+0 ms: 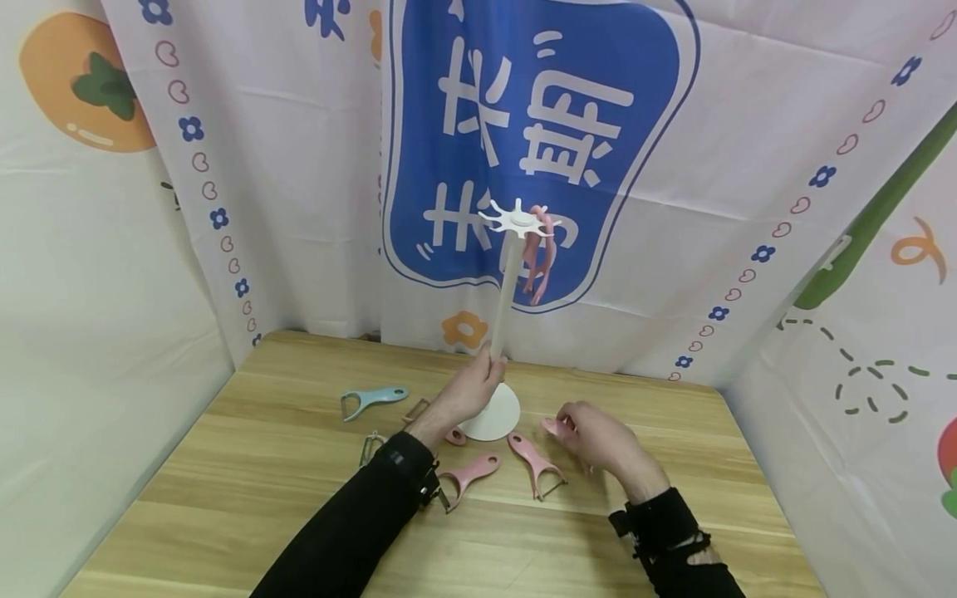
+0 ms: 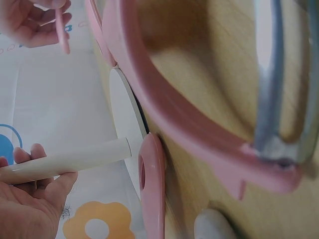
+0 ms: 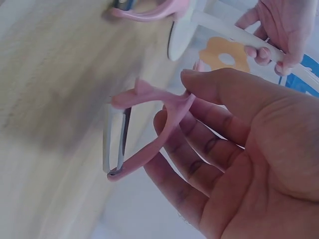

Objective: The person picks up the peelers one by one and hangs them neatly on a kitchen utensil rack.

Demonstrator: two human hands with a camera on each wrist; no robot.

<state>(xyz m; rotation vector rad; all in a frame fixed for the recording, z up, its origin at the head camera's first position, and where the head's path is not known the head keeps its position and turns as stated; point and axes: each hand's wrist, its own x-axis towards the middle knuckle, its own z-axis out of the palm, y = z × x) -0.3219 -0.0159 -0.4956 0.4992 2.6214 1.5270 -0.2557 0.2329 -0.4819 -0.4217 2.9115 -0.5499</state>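
Observation:
My left hand (image 1: pixel 469 392) grips the white pole (image 1: pixel 506 299) of an upright stand just above its round white base (image 1: pixel 495 415). Pink peelers (image 1: pixel 549 249) hang from the right side of the pronged white top (image 1: pixel 519 218). My right hand (image 1: pixel 601 438) holds a pink peeler (image 3: pixel 144 152) by its handle, thumb against fingers, just above the table to the right of the base. In the right wrist view the peeler's metal blade (image 3: pixel 121 139) points away from the palm. Two pink peelers (image 1: pixel 473 472) lie in front of the base.
A light blue peeler (image 1: pixel 377 396) lies on the wooden table (image 1: pixel 247 465) at the left. Another peeler (image 1: pixel 368 448) and a pink handle end (image 1: pixel 455 436) are partly hidden by my left forearm. Printed cloth (image 1: pixel 321 274) hangs behind the table.

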